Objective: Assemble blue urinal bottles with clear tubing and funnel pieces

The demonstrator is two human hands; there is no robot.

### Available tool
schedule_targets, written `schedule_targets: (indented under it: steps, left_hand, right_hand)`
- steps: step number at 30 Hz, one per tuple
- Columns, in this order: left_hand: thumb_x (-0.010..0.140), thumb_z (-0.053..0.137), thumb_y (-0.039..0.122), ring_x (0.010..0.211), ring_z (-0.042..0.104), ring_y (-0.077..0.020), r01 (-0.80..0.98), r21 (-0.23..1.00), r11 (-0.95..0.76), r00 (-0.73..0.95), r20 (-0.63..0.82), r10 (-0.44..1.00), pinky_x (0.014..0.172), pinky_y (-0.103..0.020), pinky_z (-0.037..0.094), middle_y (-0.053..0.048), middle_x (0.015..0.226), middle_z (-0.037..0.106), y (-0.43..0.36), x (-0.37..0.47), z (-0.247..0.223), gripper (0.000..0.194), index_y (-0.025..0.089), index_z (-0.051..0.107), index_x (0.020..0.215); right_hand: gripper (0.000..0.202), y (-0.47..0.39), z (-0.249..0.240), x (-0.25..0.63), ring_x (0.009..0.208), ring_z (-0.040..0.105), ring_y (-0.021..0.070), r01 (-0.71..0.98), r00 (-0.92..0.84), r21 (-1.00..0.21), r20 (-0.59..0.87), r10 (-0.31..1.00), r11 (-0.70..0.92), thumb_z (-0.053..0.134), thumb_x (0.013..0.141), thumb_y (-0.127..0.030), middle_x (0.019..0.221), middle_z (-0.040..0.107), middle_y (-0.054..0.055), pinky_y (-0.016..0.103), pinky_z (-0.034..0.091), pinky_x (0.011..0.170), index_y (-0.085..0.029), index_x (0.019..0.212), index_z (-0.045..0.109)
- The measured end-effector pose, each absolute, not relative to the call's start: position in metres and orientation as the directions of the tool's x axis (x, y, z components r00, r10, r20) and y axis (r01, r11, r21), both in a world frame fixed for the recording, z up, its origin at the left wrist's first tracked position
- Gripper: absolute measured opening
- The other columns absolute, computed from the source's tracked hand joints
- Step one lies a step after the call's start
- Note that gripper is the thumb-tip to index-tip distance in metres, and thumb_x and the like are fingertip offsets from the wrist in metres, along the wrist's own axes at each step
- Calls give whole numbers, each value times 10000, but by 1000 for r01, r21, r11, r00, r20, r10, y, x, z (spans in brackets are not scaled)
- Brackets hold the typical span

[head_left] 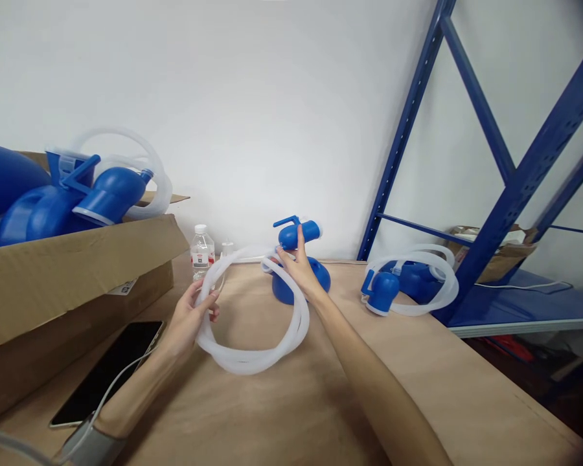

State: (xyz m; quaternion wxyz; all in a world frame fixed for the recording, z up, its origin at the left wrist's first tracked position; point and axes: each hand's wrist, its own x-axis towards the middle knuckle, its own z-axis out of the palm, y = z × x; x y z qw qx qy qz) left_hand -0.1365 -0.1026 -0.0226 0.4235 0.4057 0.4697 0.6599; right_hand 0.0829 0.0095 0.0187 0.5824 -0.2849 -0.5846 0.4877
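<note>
- Left hand (194, 314), left of centre: fingers closed round the left side of the clear tubing (252, 364). Grip looks light from where I'm standing.
- Right hand (296, 265), just right of centre and higher: closed at the narrow end of the blue cup (311, 230), by the upper right of the tubing loop, one finger up across the cup's body. Can't tell if tube end and neck are joined; the fingers cover it.
- Hands apart, loop slung between them, its lowest run hanging at lower centre.
- Key relation: cup sits above and right of the loop, right hand much nearer. Cup's long axis runs nearly level across the frame, neck toward the left, white rim toward the right, handle on top.
- Behind the right wrist: blue container (322, 275) on the table (418, 362), below the cup, partly hidden.
- Behind the left hand: water bottle (203, 244), upright.
- Lower left: phone (111, 366) lying flat. Far left: cardboard box (78, 278) with more blue parts (34, 210).
- Right of frame: second blue cup (383, 294) with coiled tubing (444, 301), near the blue shelf frame (486, 110).
</note>
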Motion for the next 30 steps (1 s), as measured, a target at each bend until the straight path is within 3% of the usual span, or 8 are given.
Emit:
schedule_targets:
  steps: [4, 8, 11, 16, 20, 25, 30]
  left_hand:
    - [585, 888, 468, 537, 539, -82, -147, 961, -235, -442, 149, 885, 491, -239, 444, 30, 884, 608, -96, -141, -28, 766, 193, 585, 1232]
    - [595, 864, 465, 499, 541, -76, -99, 961, -258, -555, 161, 816, 477, -241, 441, 3, 921, 647, -93, -149, -30, 752, 176, 605, 1240]
    - [634, 837, 500, 472, 543, -85, -42, 964, -264, -613, 183, 769, 453, -236, 415, -10, 892, 671, -95, -151, -29, 723, 168, 628, 1241]
    - [729, 747, 611, 501, 602, -144, 114, 972, -206, -631, 231, 740, 412, -240, 388, -39, 865, 701, -102, -149, -27, 601, 180, 706, 1146]
    - [749, 726, 606, 512, 604, -173, 173, 965, -200, -627, 264, 733, 420, -249, 401, -30, 756, 698, -103, -150, -27, 595, 178, 695, 1160]
    - [786, 688, 566, 490, 542, -164, 249, 939, -236, -587, 341, 735, 449, -239, 394, 17, 557, 615, -105, -148, -27, 536, 164, 666, 1141]
    - [741, 744, 574, 507, 547, -154, 187, 942, -278, -503, 335, 797, 507, -257, 426, 12, 619, 640, -108, -142, -23, 605, 152, 626, 1159]
  right_hand:
    - [1075, 7, 20, 86, 985, 715, 196, -183, -260, -902, 429, 865, 392, 737, 850, -422, 1210, 660, 31, 424, 605, 937, -447, 1620, -12]
    - [1254, -3, 31, 92, 1191, 650, 209, -67, -426, -892, 430, 796, 447, 847, 740, -328, 1345, 626, 58, 476, 485, 1091, -415, 1624, -38]
    - [1233, -8, 38, 94, 1287, 593, 204, -10, -481, -847, 470, 740, 531, 802, 742, -207, 1431, 578, 70, 472, 415, 1144, -386, 1630, -34]
    - [975, -13, 41, 94, 1144, 660, 185, 151, -457, -711, 565, 686, 686, 570, 894, -162, 1303, 665, 71, 479, 420, 1130, -293, 1643, -40]
    - [884, -12, 38, 94, 1075, 679, 201, 281, -476, -613, 579, 662, 738, 479, 928, -154, 1192, 706, 63, 506, 429, 1112, -263, 1647, -23]
    - [1071, -5, 32, 90, 1142, 666, 203, 209, -351, -678, 621, 701, 705, 641, 844, -183, 1347, 620, 86, 443, 487, 1070, -307, 1638, -66]
    - [1258, -1, 28, 93, 897, 716, 200, 208, -279, -735, 588, 759, 646, 743, 735, -160, 1190, 688, 73, 428, 570, 930, -286, 1624, -138]
